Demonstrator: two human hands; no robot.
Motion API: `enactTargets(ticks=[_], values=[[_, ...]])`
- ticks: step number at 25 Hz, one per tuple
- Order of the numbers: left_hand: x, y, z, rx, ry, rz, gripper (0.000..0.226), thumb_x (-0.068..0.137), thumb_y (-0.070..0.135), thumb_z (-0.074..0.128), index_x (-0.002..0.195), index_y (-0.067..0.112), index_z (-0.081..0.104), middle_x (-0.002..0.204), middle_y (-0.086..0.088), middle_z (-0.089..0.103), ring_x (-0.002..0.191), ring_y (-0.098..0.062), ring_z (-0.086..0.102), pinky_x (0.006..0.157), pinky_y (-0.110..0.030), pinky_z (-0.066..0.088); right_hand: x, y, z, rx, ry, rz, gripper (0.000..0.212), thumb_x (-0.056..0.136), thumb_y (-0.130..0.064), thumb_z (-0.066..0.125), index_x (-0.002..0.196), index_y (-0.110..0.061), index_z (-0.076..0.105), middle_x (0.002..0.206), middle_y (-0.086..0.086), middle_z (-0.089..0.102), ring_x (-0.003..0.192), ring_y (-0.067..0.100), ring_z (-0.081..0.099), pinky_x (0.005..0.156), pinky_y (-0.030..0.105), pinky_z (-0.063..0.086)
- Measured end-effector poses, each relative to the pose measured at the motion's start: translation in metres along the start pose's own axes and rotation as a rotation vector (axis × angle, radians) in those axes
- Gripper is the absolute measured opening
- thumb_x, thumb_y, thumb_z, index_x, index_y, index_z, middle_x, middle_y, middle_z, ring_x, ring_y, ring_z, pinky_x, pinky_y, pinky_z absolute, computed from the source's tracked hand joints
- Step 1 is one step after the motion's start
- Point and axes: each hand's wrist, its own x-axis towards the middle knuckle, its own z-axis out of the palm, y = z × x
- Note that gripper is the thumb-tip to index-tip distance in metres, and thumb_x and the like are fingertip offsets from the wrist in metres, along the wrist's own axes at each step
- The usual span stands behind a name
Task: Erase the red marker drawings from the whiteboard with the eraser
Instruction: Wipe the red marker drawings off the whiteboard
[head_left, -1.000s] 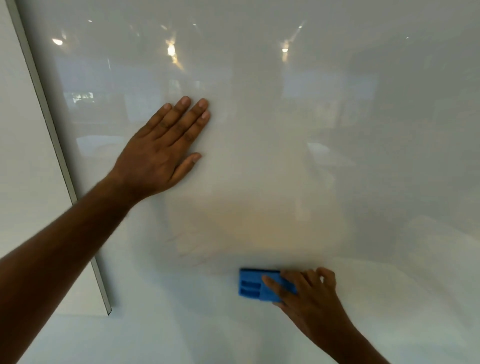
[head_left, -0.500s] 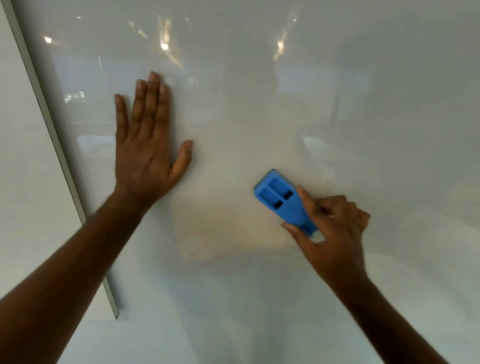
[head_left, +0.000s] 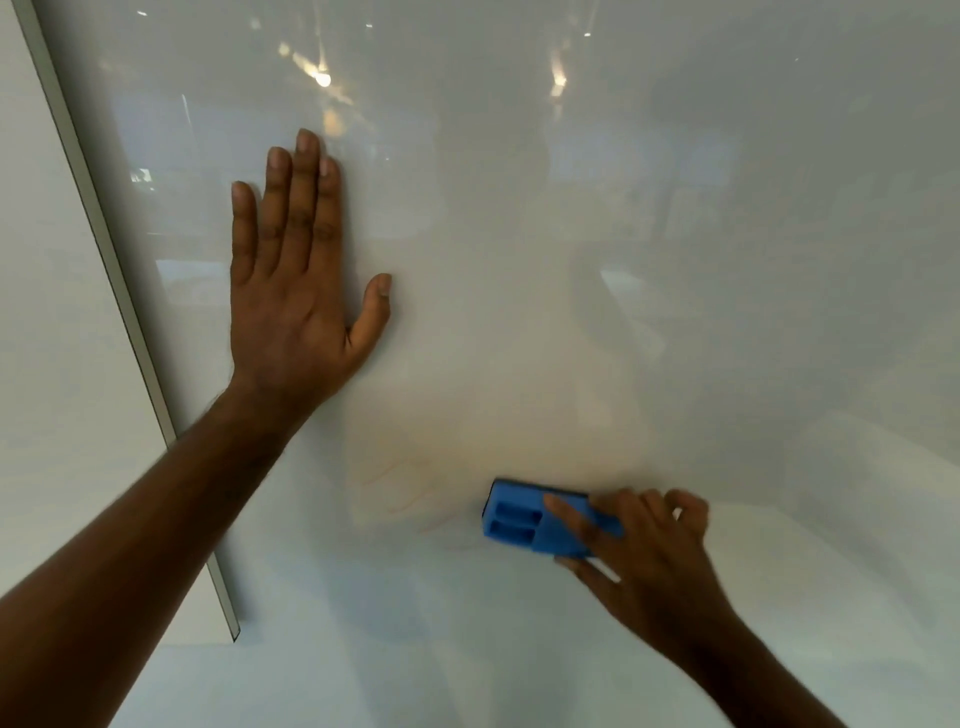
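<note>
Right hand (head_left: 644, 551) grips the blue eraser (head_left: 530, 522), index finger laid along its back, thumb under its lower edge, pad side flat on the whiteboard (head_left: 675, 260). Eraser sits low on the board, below and right of the left hand (head_left: 291, 312). Left hand is flat on the glossy surface, fingers straight and pointing up, thumb splayed. Faint reddish smears (head_left: 395, 483) just left of the eraser. Grey frame edge (head_left: 130, 322) left of the left hand.
</note>
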Motion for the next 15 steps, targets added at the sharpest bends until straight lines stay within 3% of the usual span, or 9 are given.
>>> enactTargets(ticks=[4, 8, 12, 15], values=[[0.000, 0.001, 0.000, 0.008, 0.009, -0.003, 0.081, 0.114, 0.049, 0.039, 0.169, -0.006, 0.019, 0.178, -0.029, 0.018, 0.166, -0.047, 0.016, 0.137, -0.058, 0.009, 0.073, -0.007, -0.020, 0.066, 0.089, 0.121, 0.063, 0.093, -0.061, 0.067, 0.150, -0.038, 0.053, 0.104, 0.001, 0.050, 0.088, 0.024, 0.051, 0.086, 0.047, 0.034], [0.001, 0.000, -0.002, 0.013, -0.014, 0.012, 0.082, 0.114, 0.052, 0.035, 0.169, -0.007, 0.019, 0.177, -0.030, 0.018, 0.166, -0.048, 0.016, 0.136, -0.058, 0.008, 0.124, -0.062, -0.017, 0.152, 0.061, 0.085, 0.064, 0.089, -0.060, 0.063, 0.148, -0.039, 0.051, 0.104, 0.001, 0.052, 0.090, 0.026, 0.051, 0.085, 0.045, 0.031], [-0.002, -0.008, -0.002, 0.024, -0.037, 0.051, 0.083, 0.114, 0.052, 0.038, 0.169, -0.006, 0.018, 0.178, -0.030, 0.018, 0.166, -0.048, 0.017, 0.136, -0.057, 0.008, 0.100, -0.106, 0.005, 0.090, -0.040, -0.070, 0.069, 0.082, -0.059, 0.068, 0.146, -0.039, 0.052, 0.103, 0.002, 0.050, 0.087, 0.026, 0.052, 0.084, 0.045, 0.033], [-0.005, -0.015, -0.003, 0.018, -0.032, 0.094, 0.080, 0.114, 0.050, 0.040, 0.170, -0.004, 0.019, 0.178, -0.028, 0.019, 0.166, -0.046, 0.018, 0.137, -0.053, 0.008, 0.043, -0.098, 0.020, 0.077, -0.114, -0.170, 0.060, 0.082, -0.052, 0.068, 0.140, -0.040, 0.057, 0.098, -0.002, 0.058, 0.081, 0.024, 0.057, 0.086, 0.045, 0.035]])
